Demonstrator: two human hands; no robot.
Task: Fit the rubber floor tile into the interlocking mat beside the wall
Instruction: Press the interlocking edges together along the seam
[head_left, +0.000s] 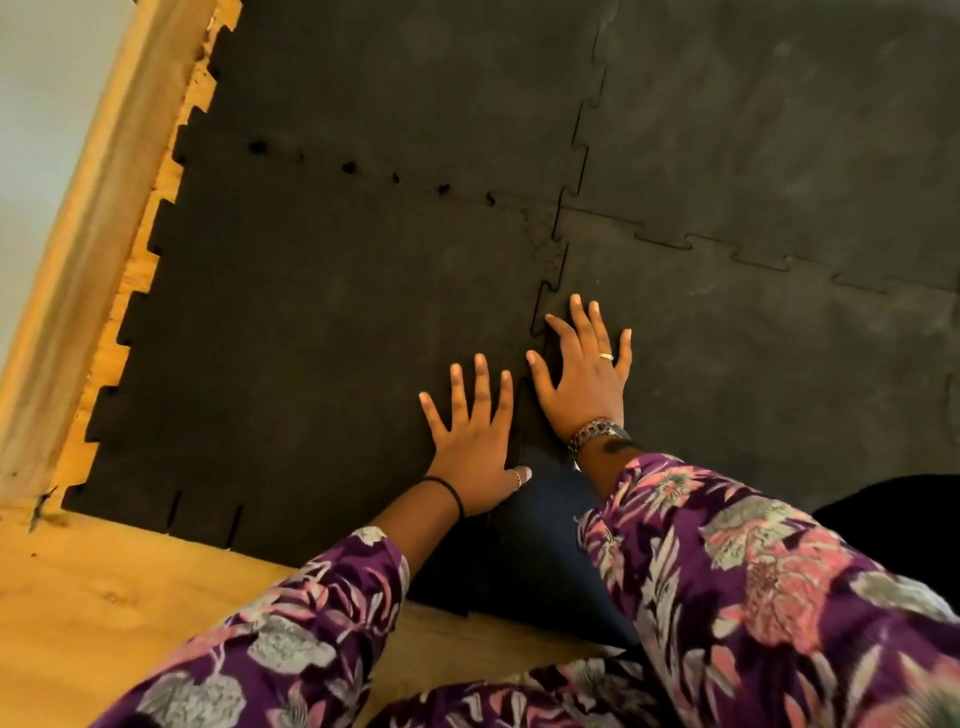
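Palms flat and fingers spread, your left hand (475, 447) presses the rubber floor tile (311, 332) while your right hand (584, 374) presses the adjoining mat (753, 364) across the toothed seam (545, 306), the tile lying beside the wooden baseboard (88, 260).

Bare plywood floor (104, 587) shows pale and orange along the near-left corner. A wooden baseboard (78, 260) runs up the left edge, with a white wall (31, 104) beyond it. A small dark fleck (42, 506) lies where baseboard meets floor. At the far right edge sits something black and rounded (893, 514), too dim to identify.
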